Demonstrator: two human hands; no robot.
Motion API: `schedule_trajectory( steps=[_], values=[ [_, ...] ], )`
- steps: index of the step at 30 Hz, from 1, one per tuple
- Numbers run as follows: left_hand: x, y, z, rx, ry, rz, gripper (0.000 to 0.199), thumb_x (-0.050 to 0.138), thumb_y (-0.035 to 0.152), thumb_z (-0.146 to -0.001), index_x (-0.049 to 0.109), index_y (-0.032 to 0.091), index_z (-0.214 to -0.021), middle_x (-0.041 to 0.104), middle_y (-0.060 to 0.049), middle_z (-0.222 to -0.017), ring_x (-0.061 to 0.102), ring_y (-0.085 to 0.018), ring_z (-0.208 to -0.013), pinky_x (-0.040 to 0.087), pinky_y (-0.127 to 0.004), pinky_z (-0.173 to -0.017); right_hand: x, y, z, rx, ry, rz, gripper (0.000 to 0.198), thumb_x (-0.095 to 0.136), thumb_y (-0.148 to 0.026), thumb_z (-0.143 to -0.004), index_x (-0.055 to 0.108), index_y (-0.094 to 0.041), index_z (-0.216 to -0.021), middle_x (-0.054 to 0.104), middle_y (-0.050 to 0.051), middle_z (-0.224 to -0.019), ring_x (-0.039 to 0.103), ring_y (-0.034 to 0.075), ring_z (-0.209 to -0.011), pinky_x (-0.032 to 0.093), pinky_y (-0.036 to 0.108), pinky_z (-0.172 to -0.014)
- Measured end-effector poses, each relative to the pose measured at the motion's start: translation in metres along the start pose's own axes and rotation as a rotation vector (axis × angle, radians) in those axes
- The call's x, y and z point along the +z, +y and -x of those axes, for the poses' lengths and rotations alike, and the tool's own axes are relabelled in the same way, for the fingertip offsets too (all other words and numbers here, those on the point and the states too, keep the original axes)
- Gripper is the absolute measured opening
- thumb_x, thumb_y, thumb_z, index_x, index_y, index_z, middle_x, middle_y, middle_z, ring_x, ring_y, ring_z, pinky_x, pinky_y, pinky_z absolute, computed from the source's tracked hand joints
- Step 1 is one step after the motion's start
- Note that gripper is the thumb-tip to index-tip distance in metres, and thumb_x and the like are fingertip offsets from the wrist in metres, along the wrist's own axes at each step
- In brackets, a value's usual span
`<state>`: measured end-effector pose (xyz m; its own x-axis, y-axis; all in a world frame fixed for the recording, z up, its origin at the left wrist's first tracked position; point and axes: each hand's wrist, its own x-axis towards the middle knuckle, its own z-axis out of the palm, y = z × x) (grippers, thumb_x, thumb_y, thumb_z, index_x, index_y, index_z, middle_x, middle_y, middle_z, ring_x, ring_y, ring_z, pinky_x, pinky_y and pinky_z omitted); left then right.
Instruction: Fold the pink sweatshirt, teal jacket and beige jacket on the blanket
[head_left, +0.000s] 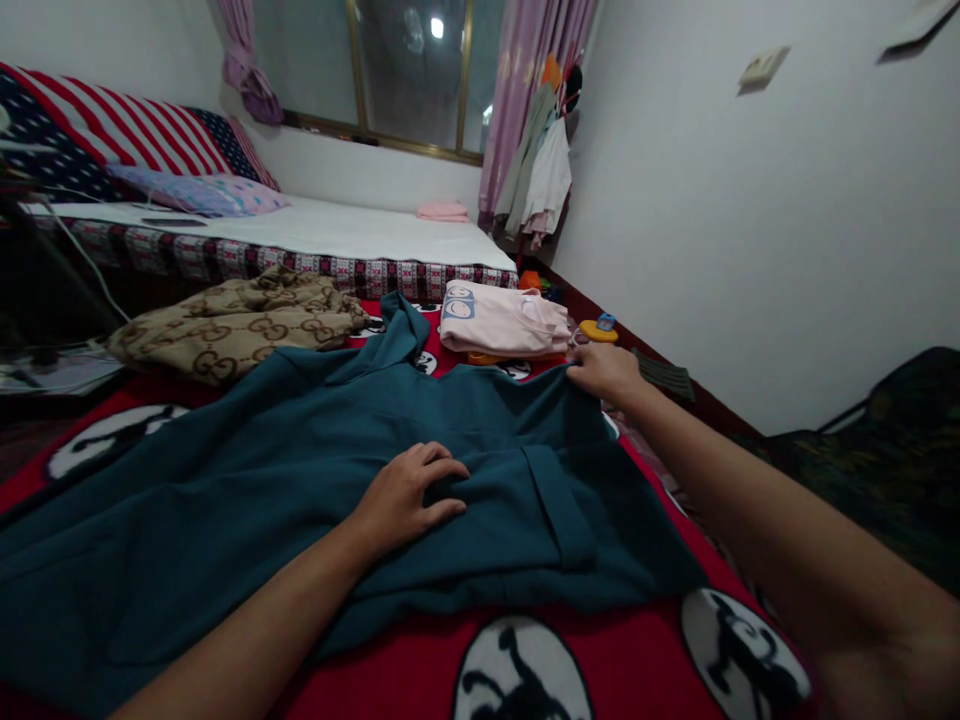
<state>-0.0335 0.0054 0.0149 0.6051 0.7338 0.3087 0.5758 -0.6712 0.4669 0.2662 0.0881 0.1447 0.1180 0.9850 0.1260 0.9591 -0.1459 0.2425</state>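
A dark teal garment (300, 520) lies spread over a red blanket (390, 680), with a folded-back sleeve or cuff band (553, 500) near its right end. My left hand (416, 500) rests on the middle of the fabric, thumb and fingers apart and nothing in its grip. At the garment's far right corner, my right hand (606, 372) pinches the edge of the cloth. Just beyond that hand is a folded pale pink garment (499, 322) with a blue print. A brown patterned garment (255, 325) lies crumpled past the teal one, on the left.
A bed (352, 225) with a white sheet and pillows (210, 192) stands under the window. Clothes hang (547, 180) in the far corner. A white wall (720, 220) borders the right side, with a dark camouflage-like item (885, 450) near it. Cables run at left.
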Motion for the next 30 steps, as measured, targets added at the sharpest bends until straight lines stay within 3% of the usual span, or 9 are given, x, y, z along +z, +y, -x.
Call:
schedule_trajectory(
  steps=[4, 9, 12, 16, 21, 24, 27, 29, 30],
  values=[
    [0.000, 0.000, 0.000, -0.004, 0.000, 0.004, 0.032, 0.066, 0.041, -0.084, 0.065, 0.029, -0.113, 0.059, -0.003, -0.111, 0.055, -0.022, -0.099, 0.045, -0.036, -0.085, -0.023, -0.029, 0.042, -0.167, 0.110, -0.067, 0.032, 0.045, -0.032, -0.084, 0.071, -0.018, -0.096, 0.070, 0.013, -0.103, 0.064, 0.024, -0.093, 0.042, 0.030, -0.070],
    [0.003, -0.002, 0.001, -0.003, 0.015, -0.001, 0.030, 0.067, 0.040, -0.083, 0.066, 0.026, -0.109, 0.059, -0.004, -0.109, 0.055, -0.022, -0.100, 0.045, -0.036, -0.086, -0.016, -0.069, 0.145, -0.764, -0.153, -0.115, 0.015, 0.052, -0.023, -0.079, 0.066, -0.017, -0.080, 0.068, 0.009, -0.079, 0.061, 0.019, -0.074, 0.036, 0.030, -0.062],
    [0.004, -0.003, 0.000, -0.008, 0.019, -0.017, 0.024, 0.068, 0.036, -0.082, 0.066, 0.022, -0.101, 0.059, -0.005, -0.106, 0.055, -0.022, -0.097, 0.046, -0.036, -0.085, 0.005, -0.081, 0.181, -0.916, -0.190, -0.095, 0.011, 0.058, -0.017, -0.073, 0.064, -0.015, -0.082, 0.065, 0.009, -0.077, 0.059, 0.021, -0.072, 0.035, 0.031, -0.059],
    [0.005, -0.003, 0.000, -0.002, 0.034, -0.026, 0.022, 0.069, 0.035, -0.081, 0.066, 0.021, -0.097, 0.060, -0.005, -0.105, 0.055, -0.022, -0.096, 0.047, -0.035, -0.084, 0.018, -0.086, 0.192, -0.922, -0.179, -0.071, 0.012, 0.057, -0.014, -0.074, 0.063, -0.014, -0.086, 0.064, 0.009, -0.078, 0.058, 0.021, -0.073, 0.035, 0.032, -0.058],
    [0.003, -0.002, 0.001, 0.004, 0.043, -0.031, 0.023, 0.069, 0.034, -0.081, 0.067, 0.022, -0.100, 0.060, -0.005, -0.107, 0.056, -0.022, -0.097, 0.047, -0.034, -0.084, -0.012, -0.065, 0.165, -1.002, -0.324, -0.093, 0.018, 0.054, -0.013, -0.078, 0.065, -0.015, -0.093, 0.066, 0.006, -0.082, 0.057, 0.017, -0.065, 0.032, 0.028, -0.053],
    [0.001, -0.001, 0.002, 0.026, 0.051, -0.012, 0.027, 0.067, 0.036, -0.083, 0.067, 0.024, -0.107, 0.060, -0.006, -0.110, 0.056, -0.022, -0.099, 0.047, -0.035, -0.086, -0.037, -0.032, 0.111, -0.895, -0.461, -0.224, 0.015, 0.054, -0.018, -0.082, 0.067, -0.019, -0.090, 0.067, 0.003, -0.082, 0.058, 0.016, -0.070, 0.039, 0.025, -0.061],
    [0.000, -0.001, 0.002, 0.051, 0.065, 0.016, 0.030, 0.065, 0.037, -0.084, 0.067, 0.026, -0.112, 0.060, -0.006, -0.111, 0.057, -0.021, -0.100, 0.047, -0.035, -0.087, -0.042, 0.002, 0.056, -0.307, -0.014, -0.300, 0.028, 0.042, -0.015, -0.088, 0.067, -0.016, -0.101, 0.067, 0.010, -0.097, 0.060, 0.022, -0.088, 0.044, 0.031, -0.076],
    [0.000, -0.001, 0.001, 0.062, 0.071, 0.025, 0.030, 0.066, 0.037, -0.084, 0.067, 0.026, -0.112, 0.060, -0.006, -0.111, 0.057, -0.021, -0.099, 0.048, -0.035, -0.086, -0.029, 0.012, 0.041, -0.115, 0.281, -0.356, 0.034, 0.039, -0.013, -0.089, 0.063, -0.014, -0.113, 0.063, 0.015, -0.113, 0.057, 0.026, -0.105, 0.043, 0.036, -0.088],
    [-0.001, 0.000, 0.001, 0.067, 0.074, 0.028, 0.029, 0.066, 0.036, -0.084, 0.067, 0.026, -0.111, 0.061, -0.006, -0.111, 0.057, -0.021, -0.099, 0.048, -0.034, -0.086, -0.018, 0.011, 0.041, -0.118, 0.376, -0.397, 0.035, 0.040, -0.014, -0.089, 0.061, -0.015, -0.117, 0.060, 0.015, -0.121, 0.054, 0.026, -0.113, 0.041, 0.037, -0.094]
  ],
)
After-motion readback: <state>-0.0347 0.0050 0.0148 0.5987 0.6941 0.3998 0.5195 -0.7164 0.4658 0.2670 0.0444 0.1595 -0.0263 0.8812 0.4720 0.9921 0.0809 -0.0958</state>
